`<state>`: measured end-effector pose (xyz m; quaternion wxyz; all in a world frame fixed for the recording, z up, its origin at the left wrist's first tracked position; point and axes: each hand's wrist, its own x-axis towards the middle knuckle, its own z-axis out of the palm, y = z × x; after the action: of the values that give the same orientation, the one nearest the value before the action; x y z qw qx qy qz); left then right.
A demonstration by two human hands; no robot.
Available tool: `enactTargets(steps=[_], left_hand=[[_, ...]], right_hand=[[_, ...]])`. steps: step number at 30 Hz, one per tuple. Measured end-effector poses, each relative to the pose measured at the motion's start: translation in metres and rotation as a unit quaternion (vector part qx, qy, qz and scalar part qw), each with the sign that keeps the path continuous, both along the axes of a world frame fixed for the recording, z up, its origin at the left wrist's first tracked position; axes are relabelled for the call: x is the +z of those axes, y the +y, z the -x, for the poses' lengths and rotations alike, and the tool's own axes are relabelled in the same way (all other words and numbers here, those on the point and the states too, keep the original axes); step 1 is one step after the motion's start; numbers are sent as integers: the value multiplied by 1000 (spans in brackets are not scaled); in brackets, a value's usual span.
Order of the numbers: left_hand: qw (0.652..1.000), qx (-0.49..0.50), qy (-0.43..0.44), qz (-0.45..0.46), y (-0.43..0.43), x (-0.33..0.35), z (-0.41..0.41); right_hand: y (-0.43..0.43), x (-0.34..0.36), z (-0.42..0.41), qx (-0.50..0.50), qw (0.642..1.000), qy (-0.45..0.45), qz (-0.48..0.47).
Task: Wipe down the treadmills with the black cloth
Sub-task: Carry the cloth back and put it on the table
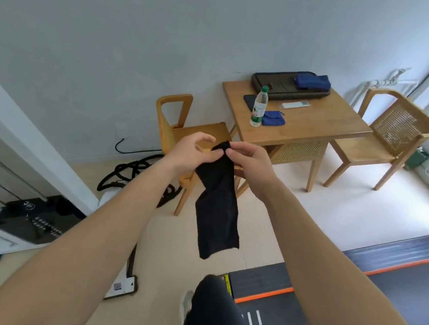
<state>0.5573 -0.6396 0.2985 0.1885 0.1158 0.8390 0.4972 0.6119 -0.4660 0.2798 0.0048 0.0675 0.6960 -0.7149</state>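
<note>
Both grips are pinched on the top corner of the black cloth (218, 203) — my left hand (192, 154) and right hand (250, 165) meet fingertip to fingertip there, and the fabric hangs limp below them in mid-air. It dangles above the pale floor, in front of the square wooden table (303, 128). A dark treadmill deck with orange trim (262, 286) lies lower right — apart from the cloth.

Wooden table (311, 129) with bottle (259, 107), blue pouch (273, 118), tray (288, 87).
</note>
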Motion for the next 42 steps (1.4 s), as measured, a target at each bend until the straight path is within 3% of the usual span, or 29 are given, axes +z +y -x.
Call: enactTargets(steps=[3,7,9,14,19,25,29,32,35,38,40,42], left_hand=[[995,-97,-13,36,-2,-7,40],[991,-127,-41,29,20,-20,107],[992,-118,-46,4,40,-21,141],[997,-54,47,-38,112,-9,218],[995,7,62,-84,180,-21,279],[986,48,-63,-148,267,-40,336],[941,39,-212,-261,336,-31,374],[903,50,-311,-293,378,-35,415],[879,46,-388,-273,414,-58,452],[852,-77,-482,-188,442,-83,465],[850,-124,-483,-168,463,-91,473],[876,-103,-447,-150,485,-91,481]], right_hand=[[11,-5,36,3,1000,-11,7],[51,-19,96,-65,997,-12,25],[77,-28,125,-91,996,-15,8],[138,-42,192,-129,991,-29,-34],[188,-32,246,-184,983,21,-16],[256,-22,289,-139,990,24,13],[303,-52,310,-60,989,-40,126],[333,-75,329,-30,991,-88,98],[366,-76,354,-113,985,-107,73],[405,-66,387,-166,977,-126,44],[435,-60,407,-192,969,-148,43],[462,-55,422,-193,965,-177,37]])
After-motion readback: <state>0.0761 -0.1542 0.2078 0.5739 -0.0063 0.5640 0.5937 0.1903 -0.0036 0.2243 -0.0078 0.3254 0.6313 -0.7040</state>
